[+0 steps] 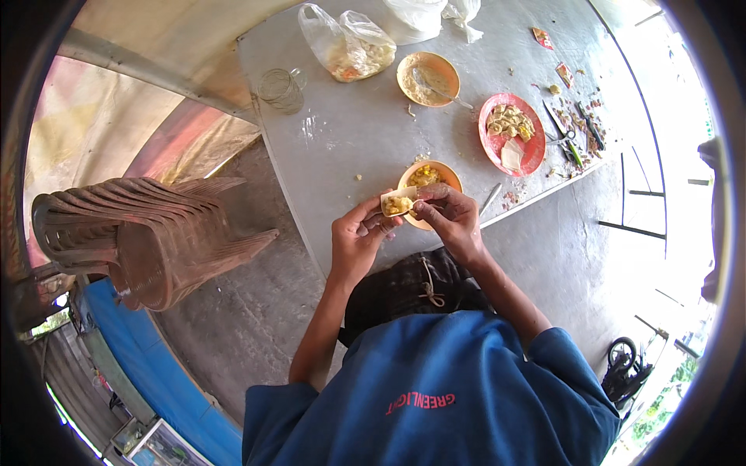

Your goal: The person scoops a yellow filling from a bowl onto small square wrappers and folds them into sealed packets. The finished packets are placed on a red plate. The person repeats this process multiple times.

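Between my two hands is a pale, square dumpling wrapper [391, 203] with a lump of yellow filling [399, 205] on it. My left hand [360, 227] grips its left side, fingers curled underneath. My right hand [454, 224] pinches at its right edge; whether it also holds a small utensil is hard to make out. Just behind the hands, partly covered by them, stands an orange bowl [453, 178] with yellow filling. Farther right, a red plate [488, 153] carries several folded dumplings [510, 122] and some flat wrappers [512, 154].
Another orange bowl [453, 71] holds pale paste and a spoon [447, 95]. A glass mug [280, 91] and plastic bags [347, 46] stand on the grey table [342, 147]. Knives [561, 128], scissors [561, 138] and scraps lie right. Stacked brown chairs [148, 241] are at left.
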The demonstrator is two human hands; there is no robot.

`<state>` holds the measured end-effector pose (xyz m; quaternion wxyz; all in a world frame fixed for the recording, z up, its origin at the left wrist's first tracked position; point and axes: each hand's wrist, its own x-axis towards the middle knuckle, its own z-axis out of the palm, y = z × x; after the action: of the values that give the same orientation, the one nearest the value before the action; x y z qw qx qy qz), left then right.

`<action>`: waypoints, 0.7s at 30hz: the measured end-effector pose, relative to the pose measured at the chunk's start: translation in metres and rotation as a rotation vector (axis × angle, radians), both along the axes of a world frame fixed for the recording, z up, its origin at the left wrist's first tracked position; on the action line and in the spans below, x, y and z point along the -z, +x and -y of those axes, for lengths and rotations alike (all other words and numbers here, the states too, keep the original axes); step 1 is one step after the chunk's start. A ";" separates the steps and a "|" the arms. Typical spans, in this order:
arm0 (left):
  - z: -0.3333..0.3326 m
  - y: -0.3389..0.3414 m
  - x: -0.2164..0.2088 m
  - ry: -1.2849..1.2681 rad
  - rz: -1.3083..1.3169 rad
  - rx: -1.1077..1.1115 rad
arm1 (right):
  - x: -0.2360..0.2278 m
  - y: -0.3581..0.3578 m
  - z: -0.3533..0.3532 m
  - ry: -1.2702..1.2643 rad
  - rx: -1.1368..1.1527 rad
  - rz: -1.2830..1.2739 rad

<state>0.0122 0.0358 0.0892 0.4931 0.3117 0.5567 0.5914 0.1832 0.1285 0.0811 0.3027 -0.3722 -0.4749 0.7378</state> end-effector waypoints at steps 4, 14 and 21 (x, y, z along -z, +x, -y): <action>0.000 0.004 -0.004 0.033 -0.047 -0.041 | -0.006 -0.004 -0.002 0.136 0.050 -0.044; -0.011 0.029 -0.018 -0.032 -0.026 -0.133 | 0.000 0.011 -0.031 0.093 -0.077 -0.083; -0.024 0.064 -0.029 -0.081 -0.145 -0.308 | -0.003 0.015 -0.049 0.143 -0.102 -0.094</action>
<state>0.0761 0.0599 0.1179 0.3673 0.2445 0.6555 0.6129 0.1984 0.1776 0.0837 0.3125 -0.2900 -0.5302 0.7329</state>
